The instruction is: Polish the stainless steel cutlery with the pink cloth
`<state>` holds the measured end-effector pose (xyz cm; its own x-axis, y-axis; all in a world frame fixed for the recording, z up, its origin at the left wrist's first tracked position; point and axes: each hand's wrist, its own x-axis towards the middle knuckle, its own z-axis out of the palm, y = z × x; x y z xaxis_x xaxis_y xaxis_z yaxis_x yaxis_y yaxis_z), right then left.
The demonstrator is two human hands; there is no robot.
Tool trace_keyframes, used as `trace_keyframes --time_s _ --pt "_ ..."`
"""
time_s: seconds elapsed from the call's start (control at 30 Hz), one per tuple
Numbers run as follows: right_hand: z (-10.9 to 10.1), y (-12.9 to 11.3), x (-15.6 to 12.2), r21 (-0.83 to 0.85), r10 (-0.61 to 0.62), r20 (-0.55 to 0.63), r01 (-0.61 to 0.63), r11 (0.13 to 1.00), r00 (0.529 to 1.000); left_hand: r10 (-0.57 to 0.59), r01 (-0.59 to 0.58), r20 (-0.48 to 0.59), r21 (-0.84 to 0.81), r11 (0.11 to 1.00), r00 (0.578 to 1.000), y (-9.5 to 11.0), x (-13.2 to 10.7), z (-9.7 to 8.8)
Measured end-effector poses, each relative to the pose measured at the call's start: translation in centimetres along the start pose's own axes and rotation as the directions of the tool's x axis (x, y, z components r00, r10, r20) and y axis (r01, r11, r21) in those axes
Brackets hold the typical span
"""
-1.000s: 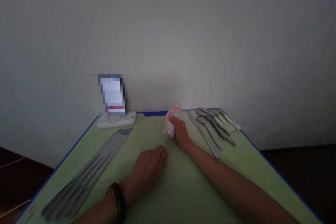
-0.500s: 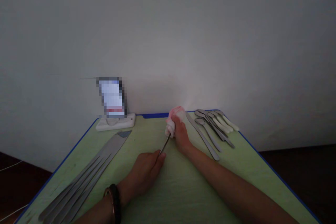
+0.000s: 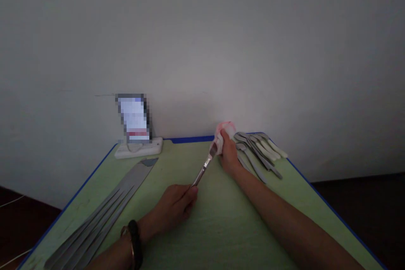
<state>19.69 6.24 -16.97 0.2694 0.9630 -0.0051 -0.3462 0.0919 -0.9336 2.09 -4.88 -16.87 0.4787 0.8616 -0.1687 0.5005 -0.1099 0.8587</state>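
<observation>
My left hand [image 3: 179, 202] is closed around the handle of a metal table knife [image 3: 201, 173], which slants up and away over the table. Its far end goes into a crumpled white-and-pink cloth [image 3: 225, 128], so the tip is hidden. My right hand [image 3: 229, 152] is closed on that cloth, bunched around the knife's end. Close by on the right, a spoon [image 3: 253, 164] and another knife [image 3: 243, 163], partly covered by my right hand and forearm, lie on the green table.
A fan of several flat metal knives [image 3: 110, 202] lies at the left. More spoons and other cutlery [image 3: 259, 149], some white-handled, lie at the back right. A blurred phone [image 3: 134, 118] leans upright on a white base [image 3: 139, 149]. The wall [image 3: 202, 50] stands behind the blue-edged table [image 3: 171, 240].
My right hand and the cloth have slid right and away along the knife, baring more of it. My left hand has stayed nearly in place.
</observation>
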Motion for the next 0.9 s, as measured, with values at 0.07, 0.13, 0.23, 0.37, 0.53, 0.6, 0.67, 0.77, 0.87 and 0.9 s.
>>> trace_keyframes --time_s 0.07,0.13,0.23,0.37,0.53,0.6,0.67,0.77,0.87,0.9 --pt "0.4 0.2 -0.9 -0.032 0.012 -0.012 -0.013 0.999 1.0 -0.05 0.052 0.019 -0.091 0.994 0.999 0.1 0.0 -0.1" --pt "1.3 0.7 -2.9 -0.111 0.066 0.075 -0.057 0.992 0.995 -0.088 0.088 0.006 -0.172 0.981 0.996 0.2 0.1 -0.2" --pt "2.8 1.7 -6.0 -0.207 0.105 0.276 -0.048 0.977 0.955 -0.109 0.096 -0.038 -0.261 0.961 0.993 -0.1 0.4 -0.5" --pt "3.3 2.1 -6.8 -0.23 0.087 0.362 -0.002 0.973 0.928 -0.105 0.083 -0.071 -0.26 0.962 0.992 -0.4 0.8 -0.7" --pt "1.5 1.3 -2.9 -0.173 0.059 0.217 -0.021 0.985 0.974 -0.075 0.068 -0.028 -0.21 0.975 0.997 0.1 0.5 -0.7" --pt "0.9 1.1 -1.6 -0.133 0.053 0.11 -0.038 0.99 0.992 -0.079 0.079 0.01 -0.188 0.979 0.997 0.3 0.3 -0.6" --pt "0.6 1.1 -1.1 -0.133 0.046 0.105 -0.031 0.991 0.993 -0.082 0.086 0.027 -0.17 0.982 0.996 0.3 0.2 -0.5" --pt "1.0 1.5 -2.1 -0.219 0.045 0.277 0.017 0.976 0.96 -0.076 0.074 -0.006 -0.18 0.981 0.997 -0.2 0.4 -0.3" --pt "1.6 2.0 -4.0 -0.292 0.066 0.443 0.074 0.954 0.894 -0.079 0.061 -0.079 -0.208 0.976 0.994 -1.2 0.9 0.0" --pt "1.8 2.0 -4.5 -0.307 0.072 0.484 0.092 0.947 0.872 -0.078 0.054 -0.104 -0.213 0.975 0.992 -1.5 1.0 0.1"
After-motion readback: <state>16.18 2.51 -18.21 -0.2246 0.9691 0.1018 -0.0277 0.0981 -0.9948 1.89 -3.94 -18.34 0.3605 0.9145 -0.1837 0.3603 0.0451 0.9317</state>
